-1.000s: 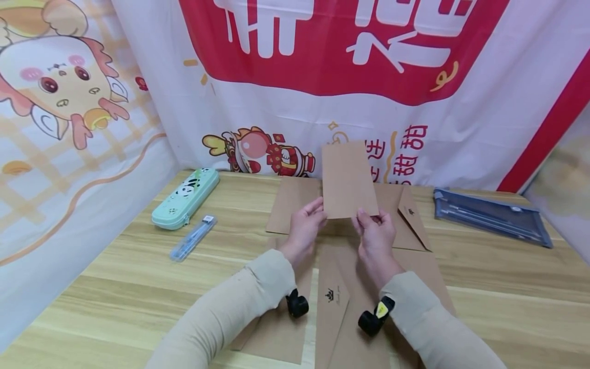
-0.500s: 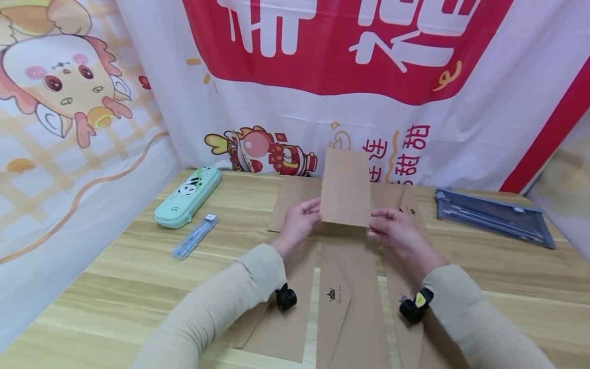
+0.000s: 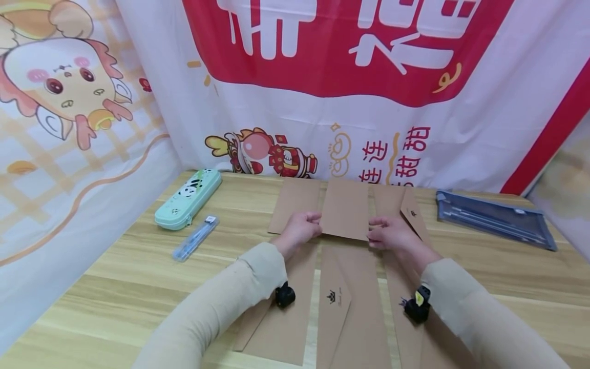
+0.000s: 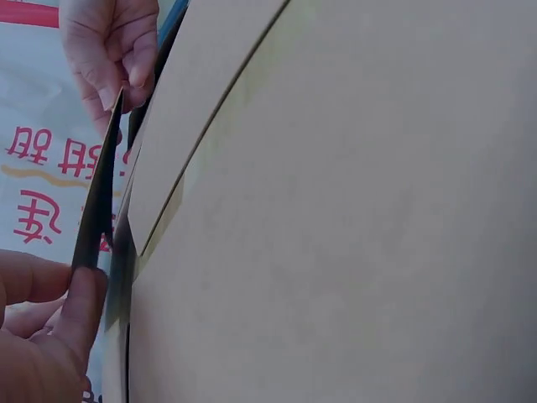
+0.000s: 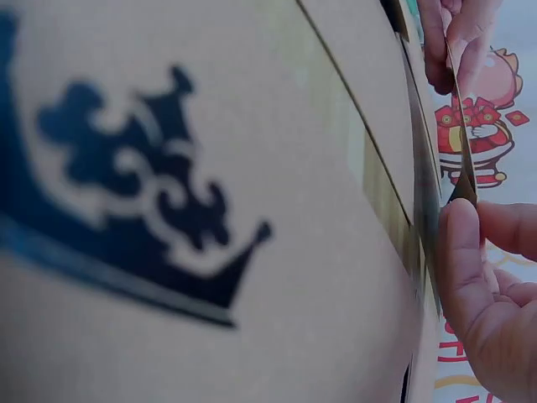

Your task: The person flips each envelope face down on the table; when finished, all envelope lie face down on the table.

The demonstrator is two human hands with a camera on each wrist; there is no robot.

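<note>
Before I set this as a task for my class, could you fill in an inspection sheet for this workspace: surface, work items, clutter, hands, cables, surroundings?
Surface: pale wooden table, striped grain.
Work items: brown envelopes lie in two rows; the middle back envelope has its near edge raised.
Clutter: green panda pencil case and clear plastic box at left; blue see-through pouch at right.
Left hand: fingers pinch that envelope's left edge.
Right hand: fingers pinch its right edge.
Cables: nothing seen.
Surroundings: printed cloth hangs behind the table.
</note>
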